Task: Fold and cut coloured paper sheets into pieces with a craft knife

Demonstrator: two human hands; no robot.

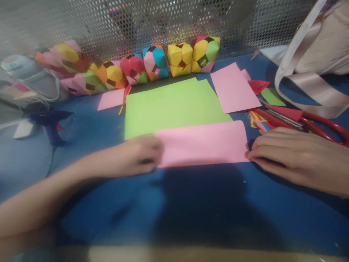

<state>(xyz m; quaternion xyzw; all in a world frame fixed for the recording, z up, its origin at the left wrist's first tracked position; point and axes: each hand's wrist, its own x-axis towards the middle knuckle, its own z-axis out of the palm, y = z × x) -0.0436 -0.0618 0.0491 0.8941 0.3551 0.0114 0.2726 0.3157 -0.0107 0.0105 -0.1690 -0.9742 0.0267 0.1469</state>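
Note:
A pink sheet of paper [201,145] lies folded over on the blue tabletop, its far edge rounded in a soft bend. My left hand [143,154], a little blurred, is closed on the sheet's left end. At the near right corner, the fingertips of my right hand [294,156] are pinched together on the same paper. Light green sheets [169,105] lie flat just behind it, partly covered by the pink one. Another pink piece [234,87] rests over their right side.
Folded multicoloured paper shapes [155,62] line a perforated metal panel [152,22] at the back. Red-handled scissors [321,125] and paper scraps lie beyond my right hand. A dark blue glue gun [51,125] is at left; a pale ribbon strap [313,91] hangs at right.

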